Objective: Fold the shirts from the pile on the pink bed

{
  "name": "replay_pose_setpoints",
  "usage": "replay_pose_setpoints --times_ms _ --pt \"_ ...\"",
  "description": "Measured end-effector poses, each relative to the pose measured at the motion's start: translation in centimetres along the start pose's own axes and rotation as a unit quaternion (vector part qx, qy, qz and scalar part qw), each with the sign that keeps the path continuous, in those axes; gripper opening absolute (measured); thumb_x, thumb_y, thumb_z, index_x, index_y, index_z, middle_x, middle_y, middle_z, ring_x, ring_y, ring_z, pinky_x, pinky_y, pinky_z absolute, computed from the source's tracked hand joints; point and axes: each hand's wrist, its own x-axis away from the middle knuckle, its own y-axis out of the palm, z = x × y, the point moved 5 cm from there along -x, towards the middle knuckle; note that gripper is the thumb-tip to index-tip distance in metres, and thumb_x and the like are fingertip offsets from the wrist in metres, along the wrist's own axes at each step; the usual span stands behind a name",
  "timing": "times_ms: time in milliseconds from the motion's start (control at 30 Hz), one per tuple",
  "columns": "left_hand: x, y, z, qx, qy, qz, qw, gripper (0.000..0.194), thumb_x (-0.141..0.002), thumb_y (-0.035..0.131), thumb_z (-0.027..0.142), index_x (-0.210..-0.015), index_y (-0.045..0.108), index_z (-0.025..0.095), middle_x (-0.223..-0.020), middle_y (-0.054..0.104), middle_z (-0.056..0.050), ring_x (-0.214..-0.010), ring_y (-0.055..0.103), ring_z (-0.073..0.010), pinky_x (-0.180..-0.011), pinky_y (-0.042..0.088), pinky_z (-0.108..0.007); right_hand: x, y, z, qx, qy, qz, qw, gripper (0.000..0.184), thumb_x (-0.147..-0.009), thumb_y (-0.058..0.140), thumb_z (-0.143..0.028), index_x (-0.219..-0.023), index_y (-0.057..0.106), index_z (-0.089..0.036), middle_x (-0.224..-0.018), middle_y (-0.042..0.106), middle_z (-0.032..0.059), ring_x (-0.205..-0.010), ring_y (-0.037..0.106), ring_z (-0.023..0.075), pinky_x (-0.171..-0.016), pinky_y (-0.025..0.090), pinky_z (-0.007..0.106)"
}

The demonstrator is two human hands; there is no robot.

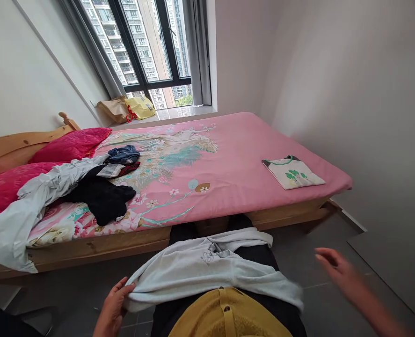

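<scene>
Pale garment (186, 269) spans our legs (258, 256)

We pinch its left end in our left hand (114, 299); our right hand (338, 269) hangs loosely open, apart from it. Pink sheet (237, 157) spreads from the bed edge (287, 214) between piled clothes (102, 199) and folded shirt (293, 174). We cannot see inside the bags (140, 108).

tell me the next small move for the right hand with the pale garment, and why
I'd probably bring the right hand in to grasp the loose end of the pale garment: the left hand grips one end, while the other is unheld and the right hand is apart from it, seemingly holding nothing.
</scene>
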Motion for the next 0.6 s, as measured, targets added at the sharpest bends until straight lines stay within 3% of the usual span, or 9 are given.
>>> replay_pose_setpoints --times_ms 33,100,167,233,300,333,433,500,600 --pt "-0.3 -0.5 0.6 -0.05 0.048 0.029 0.997 0.039 -0.057 0.067 0.012 -0.095 0.059 0.017 -0.077 0.063 -0.003 -0.068 0.064 -0.0208 -0.064 0.052 -0.034 1.0 3.4 0.2 0.13 -0.05 -0.116 0.983 0.015 -0.072 0.057 -0.037 -0.073 0.066 -0.025 -0.078 0.064 0.0087 -0.063 0.059 0.0174 -0.06 0.049 0.032" --pt "-0.1 -0.2 2.2 -0.108 0.135 0.056 0.983 0.045 -0.055 0.068 0.022 -0.098 0.059 0.016 -0.091 0.064 -0.007 -0.09 0.063 -0.0259 -0.078 0.051 -0.038 3.7 9.2 0.2 0.253 -0.171 -0.236 0.923 0.026 -0.075 0.054 -0.045 -0.083 0.066 -0.024 -0.089 0.066 0.007 -0.082 0.06 0.0224 -0.079 0.048 0.037" --pt "1.0 2.0 4.2 -0.113 0.205 0.019 0.972 0.047 -0.054 0.069 0.033 -0.097 0.06 0.016 -0.099 0.064 -0.009 -0.102 0.059 -0.0273 -0.087 0.047 -0.038 6.2 13.5 0.5 0.341 -0.227 -0.285 0.866 0.032 -0.08 0.048 -0.046 -0.091 0.065 -0.021 -0.094 0.065 0.0079 -0.091 0.058 0.0238 -0.085 0.043 0.037" --pt "3.0 5.9 6.1 -0.117 0.247 -0.06 0.96 0.05 -0.055 0.069 0.044 -0.096 0.061 0.016 -0.099 0.065 -0.009 -0.098 0.06 -0.0256 -0.088 0.047 -0.037 8.3 16.1 0.8 0.405 -0.24 -0.325 0.82 0.031 -0.083 0.046 -0.043 -0.095 0.063 -0.02 -0.091 0.065 0.0076 -0.088 0.057 0.0225 -0.079 0.042 0.034" --pt "5.8 11.1 7.6 -0.157 0.281 -0.165 0.932 0.051 -0.061 0.066 0.05 -0.098 0.062 0.016 -0.096 0.067 -0.009 -0.091 0.062 -0.0238 -0.086 0.047 -0.037 10.0 17.0 0.8 0.423 -0.249 -0.363 0.792 0.027 -0.086 0.043 -0.039 -0.091 0.061 -0.021 -0.086 0.064 0.0052 -0.081 0.057 0.0196 -0.072 0.041 0.029" --pt "7.5 14.1 8.1 -0.188 0.305 -0.232 0.904 0.047 -0.066 0.063 0.05 -0.098 0.062 0.016 -0.096 0.068 -0.009 -0.091 0.062 -0.023 -0.086 0.047 -0.036 10.8 16.9 0.6 0.416 -0.256 -0.378 0.786 0.026 -0.088 0.04 -0.038 -0.086 0.06 -0.021 -0.083 0.064 0.0037 -0.079 0.057 0.0179 -0.07 0.039 0.027" --pt "12.1 22.9 7.3 -0.297 0.355 -0.398 0.792 0.041 -0.074 0.058 0.044 -0.105 0.063 0.017 -0.105 0.066 -0.009 -0.095 0.061 -0.0213 -0.087 0.045 -0.033 13.0 15.6 -0.9 0.368 -0.261 -0.399 0.798 0.03 -0.091 0.035 -0.04 -0.081 0.055 -0.021 -0.079 0.061 0.0008 -0.073 0.055 0.014 -0.066 0.037 0.023" --pt "13.9 27.5 5.2 -0.378 0.362 -0.432 0.734 0.046 -0.066 0.067 0.038 -0.108 0.063 0.019 -0.114 0.064 -0.009 -0.106 0.057 -0.0237 -0.094 0.041 -0.034 14.4 14.8 -2.1 0.345 -0.252 -0.412 0.805 0.032 -0.092 0.035 -0.043 -0.081 0.055 -0.02 -0.076 0.06 -0.0003 -0.07 0.054 0.0124 -0.064 0.037 0.022" --pt "15.0 32.1 1.9 -0.436 0.325 -0.43 0.721 0.029 -0.05 0.076 0.023 -0.078 0.07 0.016 -0.089 0.069 -0.011 -0.098 0.059 -0.0299 -0.088 0.042 -0.037 15.8 14.1 -3.6 0.34 -0.254 -0.44 0.791 0.034 -0.092 0.036 -0.044 -0.08 0.056 -0.02 -0.072 0.059 -0.0012 -0.066 0.052 0.011 -0.061 0.038 0.02"
